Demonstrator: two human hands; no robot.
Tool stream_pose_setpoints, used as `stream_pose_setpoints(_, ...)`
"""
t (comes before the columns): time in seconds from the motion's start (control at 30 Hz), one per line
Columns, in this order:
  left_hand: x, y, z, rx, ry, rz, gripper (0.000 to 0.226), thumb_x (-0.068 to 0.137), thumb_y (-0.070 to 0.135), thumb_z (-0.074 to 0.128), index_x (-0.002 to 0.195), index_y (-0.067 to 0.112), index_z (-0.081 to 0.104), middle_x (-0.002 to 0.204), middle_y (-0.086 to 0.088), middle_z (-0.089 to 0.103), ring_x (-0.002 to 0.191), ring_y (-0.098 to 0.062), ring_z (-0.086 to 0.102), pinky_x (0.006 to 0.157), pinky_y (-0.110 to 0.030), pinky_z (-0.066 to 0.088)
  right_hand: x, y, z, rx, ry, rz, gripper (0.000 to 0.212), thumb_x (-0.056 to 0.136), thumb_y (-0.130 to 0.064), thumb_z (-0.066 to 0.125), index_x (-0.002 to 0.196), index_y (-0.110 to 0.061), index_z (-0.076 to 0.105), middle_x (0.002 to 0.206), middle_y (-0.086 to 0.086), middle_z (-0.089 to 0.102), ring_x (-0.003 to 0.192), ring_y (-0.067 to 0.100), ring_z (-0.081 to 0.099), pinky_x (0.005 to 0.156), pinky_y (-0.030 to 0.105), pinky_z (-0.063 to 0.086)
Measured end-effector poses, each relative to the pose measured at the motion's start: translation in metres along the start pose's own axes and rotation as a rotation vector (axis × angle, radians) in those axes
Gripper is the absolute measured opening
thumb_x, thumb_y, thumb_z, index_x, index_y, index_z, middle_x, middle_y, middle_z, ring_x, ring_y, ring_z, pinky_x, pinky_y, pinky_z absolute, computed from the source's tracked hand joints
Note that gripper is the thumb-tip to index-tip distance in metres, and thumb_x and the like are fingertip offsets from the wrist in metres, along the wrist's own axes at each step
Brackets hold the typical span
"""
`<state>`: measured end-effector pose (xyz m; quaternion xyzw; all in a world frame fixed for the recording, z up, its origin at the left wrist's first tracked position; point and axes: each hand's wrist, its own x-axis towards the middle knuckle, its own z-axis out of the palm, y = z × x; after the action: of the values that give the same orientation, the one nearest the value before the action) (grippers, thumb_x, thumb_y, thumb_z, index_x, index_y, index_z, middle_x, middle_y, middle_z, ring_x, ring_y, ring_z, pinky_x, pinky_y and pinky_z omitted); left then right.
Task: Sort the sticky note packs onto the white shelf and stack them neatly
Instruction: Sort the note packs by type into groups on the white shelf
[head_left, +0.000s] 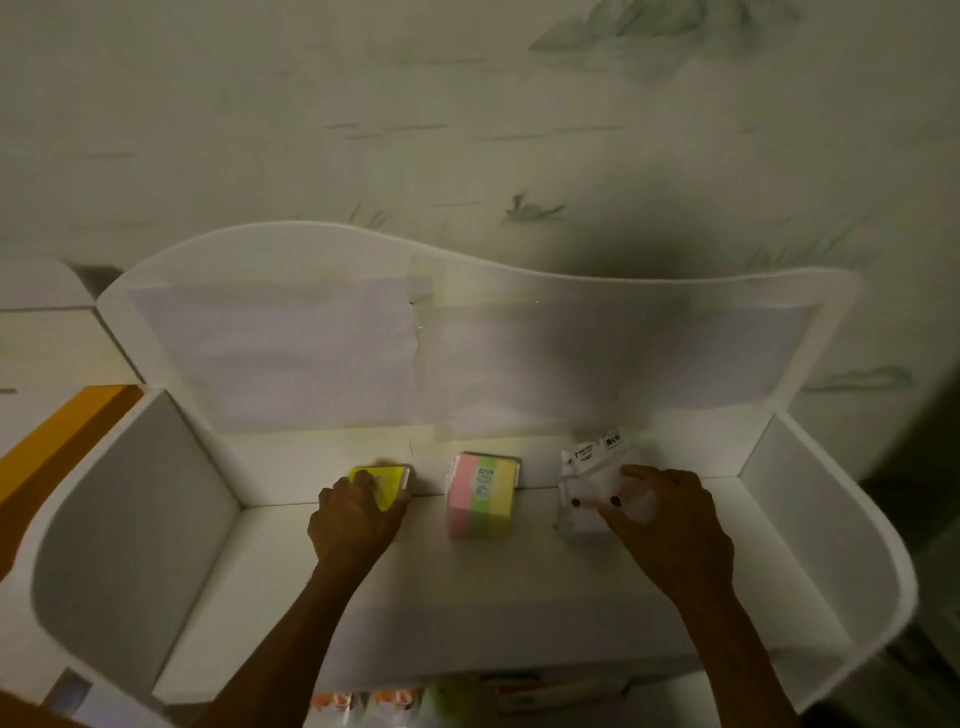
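Observation:
Three sticky note packs stand in a row near the back of the white shelf (270, 551). My left hand (356, 519) grips the yellow pack (387, 483) on the left, its fingers curled over the pack's front. A pink, green and yellow striped pack (483, 493) stands free in the middle. My right hand (670, 514) holds the white, plastic-wrapped pack (587, 488) on the right, fingers pressed on its top and side. The yellow pack's lower part is hidden by my hand.
The shelf has raised side walls left (135, 525) and right (810, 525) and a tall curved back panel (415, 338). An orange object (57, 441) lies left of the shelf. Below the front edge, more packs (384, 699) show on a lower level.

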<state>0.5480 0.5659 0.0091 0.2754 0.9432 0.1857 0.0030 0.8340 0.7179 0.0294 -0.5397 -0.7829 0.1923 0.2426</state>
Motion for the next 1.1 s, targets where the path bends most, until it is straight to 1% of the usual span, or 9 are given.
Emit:
stream_pose_setpoints(0.13, 0.003, 0.002, -0.008, 0.071, -0.015, 0.010, 0.075, 0.076, 0.074, 0.051, 0.127, 0.019, 0.049, 0.121, -0.007, 0.057, 0.113, -0.028, 0.053, 0.088, -0.040, 0.046, 0.005, 0.009, -0.008, 0.000, -0.009, 0.021, 0.058, 0.071, -0.059, 0.072, 0.123, -0.038, 0.054, 0.128, 0.000, 0.048, 0.117, 0.022, 0.048, 0.080, 0.037, 0.050)
stream_pose_setpoints(0.23, 0.002, 0.007, -0.018, 0.026, 0.078, 0.090, 0.073, 0.078, 0.067, 0.055, 0.132, 0.018, 0.047, 0.133, -0.008, 0.052, 0.119, -0.029, 0.049, 0.088, -0.042, 0.043, 0.010, 0.010, -0.008, -0.019, -0.021, 0.016, 0.057, 0.072, -0.059, 0.071, 0.122, -0.039, 0.053, 0.126, 0.000, 0.049, 0.115, 0.022, 0.049, 0.080, 0.037, 0.050)
stream_pose_setpoints(0.37, -0.002, 0.026, -0.034, -0.142, 0.197, 0.337, 0.062, 0.080, 0.052, 0.064, 0.130, 0.018, 0.052, 0.140, -0.002, 0.049, 0.125, -0.025, 0.047, 0.091, -0.040, 0.045, 0.015, 0.004, -0.002, -0.038, -0.043, 0.022, 0.060, 0.071, -0.063, 0.069, 0.122, -0.037, 0.052, 0.124, 0.002, 0.050, 0.113, 0.023, 0.051, 0.079, 0.036, 0.050)
stream_pose_setpoints(0.47, -0.007, 0.041, -0.048, -0.196, 0.181, 0.545, 0.069, 0.078, 0.059, 0.062, 0.134, 0.021, 0.051, 0.142, 0.002, 0.048, 0.129, -0.018, 0.046, 0.090, -0.038, 0.049, 0.018, -0.002, 0.004, -0.140, -0.059, 0.038, 0.066, 0.070, -0.069, 0.066, 0.123, -0.033, 0.050, 0.119, 0.004, 0.050, 0.109, 0.023, 0.053, 0.078, 0.034, 0.049)
stream_pose_setpoints(0.57, -0.012, 0.051, -0.060, -0.207, 0.133, 0.659, 0.073, 0.075, 0.067, 0.057, 0.136, 0.027, 0.049, 0.142, 0.007, 0.048, 0.130, -0.015, 0.044, 0.093, -0.037, 0.050, 0.020, -0.010, 0.014, -0.299, -0.068, 0.028, 0.071, 0.074, -0.072, 0.057, 0.128, -0.027, 0.046, 0.119, 0.007, 0.048, 0.108, 0.024, 0.052, 0.079, 0.035, 0.050)
stream_pose_setpoints(0.67, -0.017, 0.053, -0.061, -0.189, 0.119, 0.677, 0.073, 0.076, 0.061, 0.064, 0.139, 0.029, 0.045, 0.144, 0.009, 0.046, 0.130, -0.013, 0.043, 0.096, -0.033, 0.046, 0.022, -0.013, 0.027, -0.391, -0.122, 0.017, 0.076, 0.078, -0.071, 0.052, 0.136, -0.023, 0.039, 0.127, 0.010, 0.044, 0.114, 0.026, 0.050, 0.086, 0.036, 0.048)
stream_pose_setpoints(0.8, -0.025, 0.050, -0.056, -0.166, 0.063, 0.647, 0.077, 0.076, 0.060, 0.064, 0.142, 0.028, 0.039, 0.147, 0.008, 0.041, 0.133, -0.012, 0.040, 0.102, -0.028, 0.039, 0.024, -0.012, 0.041, -0.402, -0.182, 0.030, 0.088, 0.076, -0.072, 0.053, 0.144, -0.023, 0.027, 0.134, 0.014, 0.039, 0.119, 0.029, 0.046, 0.091, 0.039, 0.046)
stream_pose_setpoints(0.93, -0.034, 0.040, -0.052, -0.166, 0.028, 0.655, 0.075, 0.077, 0.059, 0.064, 0.141, 0.028, 0.039, 0.147, 0.007, 0.042, 0.134, -0.011, 0.038, 0.101, -0.023, 0.035, 0.028, -0.015, 0.047, -0.406, -0.185, 0.019, 0.091, 0.073, -0.073, 0.056, 0.143, -0.022, 0.029, 0.135, 0.014, 0.039, 0.121, 0.031, 0.043, 0.092, 0.040, 0.044)
stream_pose_setpoints(1.1, -0.039, 0.031, -0.050, -0.162, 0.019, 0.625, 0.072, 0.079, 0.057, 0.064, 0.141, 0.027, 0.042, 0.146, 0.007, 0.043, 0.133, -0.011, 0.039, 0.102, -0.023, 0.036, 0.029, -0.015, 0.051, -0.389, -0.195, 0.043, 0.093, 0.073, -0.073, 0.056, 0.144, -0.022, 0.026, 0.137, 0.015, 0.035, 0.124, 0.032, 0.039, 0.094, 0.041, 0.043)
